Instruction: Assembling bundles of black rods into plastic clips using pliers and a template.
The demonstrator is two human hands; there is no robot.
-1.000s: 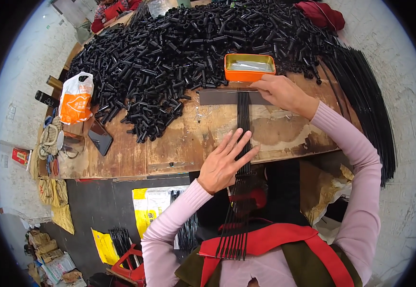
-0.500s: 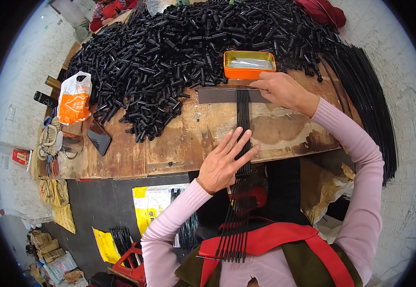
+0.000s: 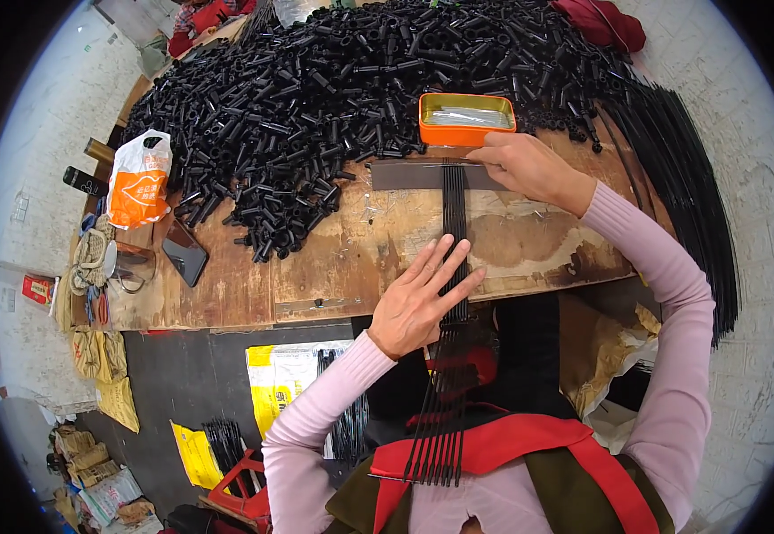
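Observation:
My left hand (image 3: 414,303) lies flat with fingers spread, pressing on a row of thin black rods (image 3: 454,209) laid side by side on the wooden table. The rods run from a dark flat strip (image 3: 405,175) over the table edge to my lap, where their thicker ends fan out. A thin metal wire crosses those ends. Above the strip, my right hand (image 3: 534,166) is closed in a pinch on a thin metal wire (image 3: 451,165) lying across the rods' far ends. Just beyond that hand stands an orange tin (image 3: 467,136) holding several similar metal wires.
A large heap of black tubular parts (image 3: 316,107) covers the table's far side. Long black rods (image 3: 681,178) hang over the right edge. On the left are a phone (image 3: 185,253), a plastic bag (image 3: 140,182) and a cup (image 3: 129,263). Another person's hands are partly visible at the far left.

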